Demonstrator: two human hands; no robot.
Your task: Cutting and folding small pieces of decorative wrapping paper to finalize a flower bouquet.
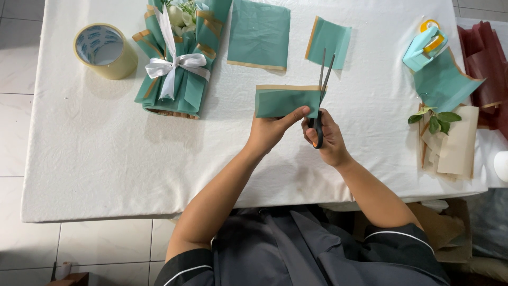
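Note:
My left hand [271, 128] pinches the lower edge of a folded teal wrapping sheet [283, 100] with a gold border, held just above the white tablecloth. My right hand [327, 136] grips black-handled scissors [321, 85], whose open blades straddle the right end of that sheet and point away from me. Two more teal sheets lie beyond: a larger one [259, 34] and a smaller one [329, 41].
A teal-wrapped bouquet [177, 63] with a white ribbon lies at the back left, beside a roll of clear tape [105, 50]. At the right sit a teal tape dispenser [425, 47], another teal sheet [443, 85], a leafy sprig [436, 119], beige paper [457, 143] and dark red paper [484, 58].

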